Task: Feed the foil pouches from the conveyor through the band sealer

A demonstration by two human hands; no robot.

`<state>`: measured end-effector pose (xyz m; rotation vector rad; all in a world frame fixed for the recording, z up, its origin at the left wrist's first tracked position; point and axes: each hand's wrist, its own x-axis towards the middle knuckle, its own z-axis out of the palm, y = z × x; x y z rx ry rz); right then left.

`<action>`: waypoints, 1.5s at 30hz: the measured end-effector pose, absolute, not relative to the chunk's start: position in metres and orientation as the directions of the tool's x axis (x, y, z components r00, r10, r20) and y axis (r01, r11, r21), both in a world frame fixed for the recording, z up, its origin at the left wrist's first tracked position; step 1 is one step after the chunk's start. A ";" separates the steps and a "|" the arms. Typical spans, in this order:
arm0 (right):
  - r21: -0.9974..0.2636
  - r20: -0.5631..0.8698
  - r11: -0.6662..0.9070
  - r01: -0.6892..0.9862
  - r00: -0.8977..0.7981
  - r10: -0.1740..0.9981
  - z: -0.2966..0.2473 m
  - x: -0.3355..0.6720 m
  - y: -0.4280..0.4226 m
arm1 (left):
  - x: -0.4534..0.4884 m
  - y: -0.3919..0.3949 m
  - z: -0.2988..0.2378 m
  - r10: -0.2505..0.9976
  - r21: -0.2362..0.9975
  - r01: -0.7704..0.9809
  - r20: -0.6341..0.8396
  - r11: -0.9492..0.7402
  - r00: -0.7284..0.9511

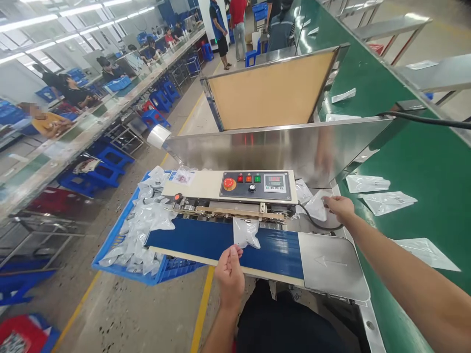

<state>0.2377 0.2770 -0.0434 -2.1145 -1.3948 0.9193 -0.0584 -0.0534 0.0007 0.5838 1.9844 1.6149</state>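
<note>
A band sealing machine [206, 185] stands in front of me, with its blue conveyor belt [206, 241] running along the near side. One white plastic pouch [246, 232] hangs from the sealing band over the belt. My left hand [231, 269] pinches that pouch by its lower corner. At the machine's right end, my right hand [340, 207] has its fingers closed on the edge of another white pouch [317, 206]. A further pouch [303, 191] lies just behind that one, partly hidden by the machine.
A blue crate [110, 243] heaped with white pouches sits at the belt's left end. Several pouches [390, 202] lie on the green conveyor [408, 162] to the right. A black cable [320, 225] loops near my right hand. Behind the sealer rises a metal panel [279, 152]. People work at a long bench farther left.
</note>
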 end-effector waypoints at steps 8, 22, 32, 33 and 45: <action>-0.625 -0.029 -0.208 0.752 0.244 0.969 0.040 0.242 0.154 | 0.023 -0.001 0.021 0.901 0.948 0.300 0.217 -0.104 -0.376; -0.873 -0.485 -0.486 0.042 0.045 0.873 0.014 0.231 0.081 | 0.052 0.041 -0.026 0.945 0.986 0.047 -0.138 0.158 -0.296; -0.816 -0.575 -0.564 0.128 -0.071 0.815 -0.008 0.189 0.137 | 0.008 0.064 -0.028 0.750 0.896 -0.219 -0.444 0.387 -0.490; -0.835 -0.541 -0.525 0.165 -0.072 0.838 -0.011 0.189 0.148 | -0.001 0.060 -0.026 0.754 0.903 -0.213 -0.430 0.374 -0.497; -0.643 -0.219 -0.260 0.720 0.152 0.964 -0.062 0.153 0.334 | -0.056 -0.046 0.011 0.604 0.963 0.008 -0.161 0.268 -0.780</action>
